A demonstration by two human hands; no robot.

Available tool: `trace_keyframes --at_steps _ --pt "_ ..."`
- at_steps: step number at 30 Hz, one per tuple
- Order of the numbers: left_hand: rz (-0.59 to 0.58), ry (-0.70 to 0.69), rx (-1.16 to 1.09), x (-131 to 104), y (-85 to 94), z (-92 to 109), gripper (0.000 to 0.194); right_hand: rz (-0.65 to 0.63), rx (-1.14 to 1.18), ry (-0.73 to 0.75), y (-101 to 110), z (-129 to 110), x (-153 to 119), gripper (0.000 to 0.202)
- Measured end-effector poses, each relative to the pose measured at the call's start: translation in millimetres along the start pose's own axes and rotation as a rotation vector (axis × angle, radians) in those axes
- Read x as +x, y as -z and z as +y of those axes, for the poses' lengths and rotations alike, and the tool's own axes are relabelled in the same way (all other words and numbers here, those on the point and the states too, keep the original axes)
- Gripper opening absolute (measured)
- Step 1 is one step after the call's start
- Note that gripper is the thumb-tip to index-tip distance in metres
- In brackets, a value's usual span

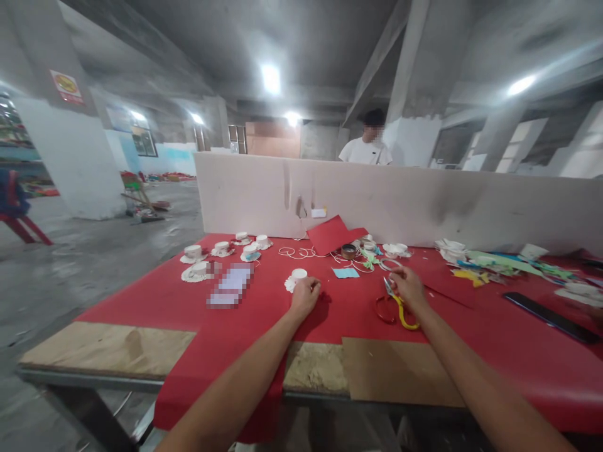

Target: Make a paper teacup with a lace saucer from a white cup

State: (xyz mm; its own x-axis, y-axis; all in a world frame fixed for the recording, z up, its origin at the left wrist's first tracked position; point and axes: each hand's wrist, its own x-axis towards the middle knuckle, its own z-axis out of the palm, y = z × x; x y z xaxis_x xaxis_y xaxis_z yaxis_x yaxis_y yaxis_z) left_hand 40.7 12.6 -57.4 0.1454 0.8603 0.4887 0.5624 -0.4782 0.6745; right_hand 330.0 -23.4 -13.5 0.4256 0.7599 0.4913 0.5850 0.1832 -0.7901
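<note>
My left hand (306, 296) is closed, its fingertips pressed together beside a small white cup-shaped piece with a frilly round base (298, 274). Whatever those fingers hold, if anything, is hidden. My right hand (409, 287) is also closed, fingers bent together above the blades of a pair of scissors (402, 312) with one red and one yellow handle. A pale ring (389, 263), perhaps a tape roll, lies just beyond its fingertips. Between the hands is a light blue paper piece (345, 273).
Red sheeting (155, 292) covers most of the table. Several frilly white pieces (222, 247) stand at left. Behind are red paper (334, 235), a brown tape roll (348, 251) and white cord (296, 253). A dark phone-like slab (549, 317) lies right. Beyond the pale panel (249, 194) is a person (365, 150).
</note>
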Motion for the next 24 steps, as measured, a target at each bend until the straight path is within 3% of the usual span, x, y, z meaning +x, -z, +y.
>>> trace_keyframes --at_steps 3,9,12,18,24 --pt "0.004 0.005 0.014 -1.0 3.0 2.0 0.021 -0.085 -0.121 0.044 -17.3 -3.5 -15.8 0.019" --pt "-0.003 -0.015 0.096 -4.5 9.5 7.5 0.023 -0.222 -0.290 0.206 -81.7 -28.2 -49.5 0.013" --pt "0.002 -0.059 0.167 -8.0 10.7 9.8 0.027 -0.246 -0.344 0.222 -100.5 -33.3 -64.5 0.015" --pt "-0.093 -0.254 0.340 -16.8 5.8 15.2 0.035 -0.307 -0.380 0.251 -101.9 -26.0 -69.0 0.019" --pt "0.105 -0.350 0.435 -13.4 13.0 22.2 0.025 -0.338 -0.380 0.241 -105.4 -14.3 -52.7 0.024"
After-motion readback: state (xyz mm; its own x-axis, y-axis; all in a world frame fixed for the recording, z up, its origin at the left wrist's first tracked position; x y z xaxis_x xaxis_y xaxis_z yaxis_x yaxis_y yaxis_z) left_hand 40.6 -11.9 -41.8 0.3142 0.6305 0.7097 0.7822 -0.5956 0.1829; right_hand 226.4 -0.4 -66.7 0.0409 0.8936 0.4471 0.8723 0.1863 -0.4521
